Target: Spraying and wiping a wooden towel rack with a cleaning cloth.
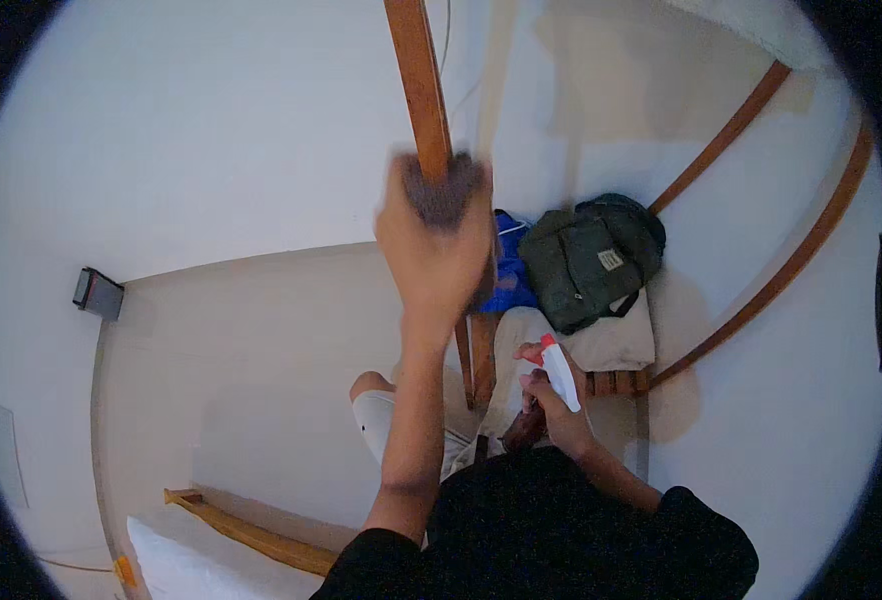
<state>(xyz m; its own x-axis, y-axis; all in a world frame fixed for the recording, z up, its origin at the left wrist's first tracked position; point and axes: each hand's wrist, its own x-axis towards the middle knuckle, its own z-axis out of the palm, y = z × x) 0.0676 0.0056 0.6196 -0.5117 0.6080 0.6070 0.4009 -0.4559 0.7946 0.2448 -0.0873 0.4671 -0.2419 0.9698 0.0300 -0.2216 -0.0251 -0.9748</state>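
White wall (211, 130), beige floor (251, 330). Left hand (433, 260) blurred, closed around a dark pad (446, 195) against the upright wooden bar (419, 90), ahead of the torso. Right hand (561, 425) gripping a white-and-red spray bottle (561, 380) near the lap. Risks, my read: loose grip, pad slips off the bar; stray trigger squeeze could wet the green backpack (601, 260) or the trousers.

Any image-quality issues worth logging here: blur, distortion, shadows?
Head view: left hand and dark pad smeared, probably by motion, while the spray bottle reads clearer; head view: wooden bar at right bows near the rim, likely fisheye distortion; head view: soft shadows on the wall, black corners.
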